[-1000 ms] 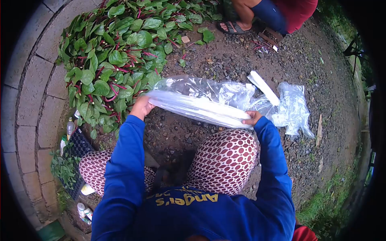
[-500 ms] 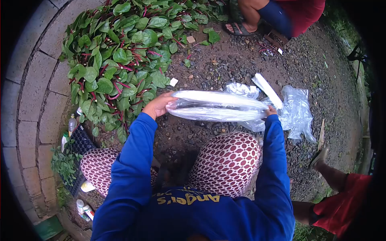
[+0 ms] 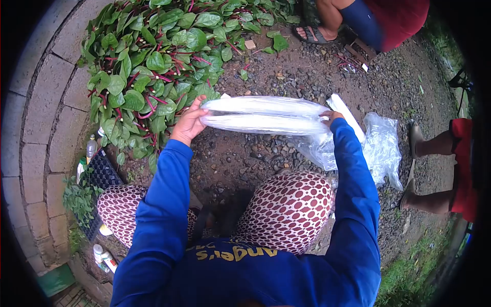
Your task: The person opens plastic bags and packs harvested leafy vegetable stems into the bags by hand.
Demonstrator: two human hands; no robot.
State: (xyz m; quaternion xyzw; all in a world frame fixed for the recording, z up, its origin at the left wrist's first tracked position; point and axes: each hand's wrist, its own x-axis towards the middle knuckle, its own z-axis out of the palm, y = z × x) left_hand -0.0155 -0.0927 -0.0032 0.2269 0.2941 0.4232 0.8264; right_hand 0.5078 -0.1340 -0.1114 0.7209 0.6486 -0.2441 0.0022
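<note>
A long band of clear plastic (image 3: 266, 115) is stretched sideways above the gravel, gathered into two folds. At its left end, my left hand (image 3: 190, 122) grips the plastic between thumb and fingers. My right hand (image 3: 332, 117) pinches the opposite end. Just beyond my right hand lies a white roll (image 3: 347, 116) on the ground. Crumpled clear plastic (image 3: 381, 148) rests to the right of the roll, and more of it shows below my right hand.
Leafy greens with red stems (image 3: 148, 77) are heaped at the upper left. A person in sandals (image 3: 319, 35) sits at the top right; another person's legs (image 3: 434, 146) stand at the right. Bottles (image 3: 105, 258) and a black crate (image 3: 102, 171) lie at the left.
The plastic has been drawn together into a narrower double-folded band, held slightly higher in view. A second person in red has come into view at the right.
</note>
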